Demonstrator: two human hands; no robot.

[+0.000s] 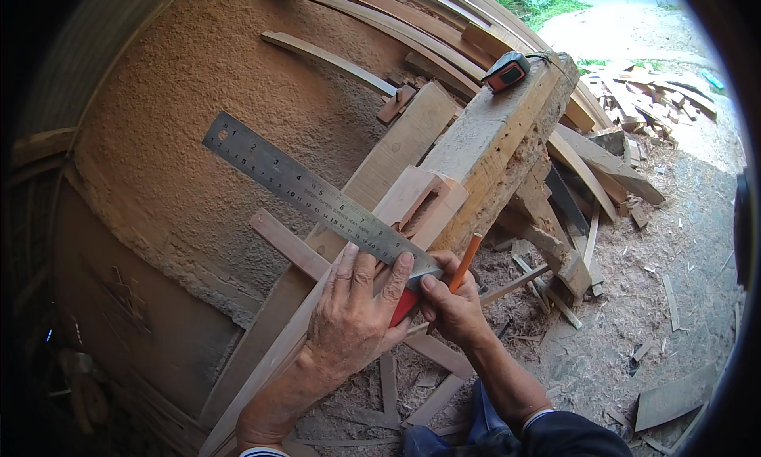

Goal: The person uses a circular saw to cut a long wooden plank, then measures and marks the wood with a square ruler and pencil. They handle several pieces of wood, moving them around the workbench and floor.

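Observation:
A try square has a long steel blade (pixel 297 189) with ruler marks and a red handle (pixel 404 306). Its blade lies slantwise across a wooden piece (pixel 436 207) with a slot cut in its face. My left hand (pixel 345 326) grips the square: its fingertips press along the blade's near edge and its thumb side is against the red handle. My right hand (pixel 456 302) is closed round an orange pencil (pixel 466 263), which points up. Its thumb touches the square's corner by the handle. The pencil's lower end is hidden in my fingers.
A thick wooden beam (pixel 495 136) supports the work, with a tape measure (pixel 506 72) on its far end. Long strips of wood (pixel 329 61) lean by a rough earthen-coloured wall (pixel 198 76). Shavings and offcuts (pixel 666 298) litter the floor; a scrap pile (pixel 634 100) lies at far right.

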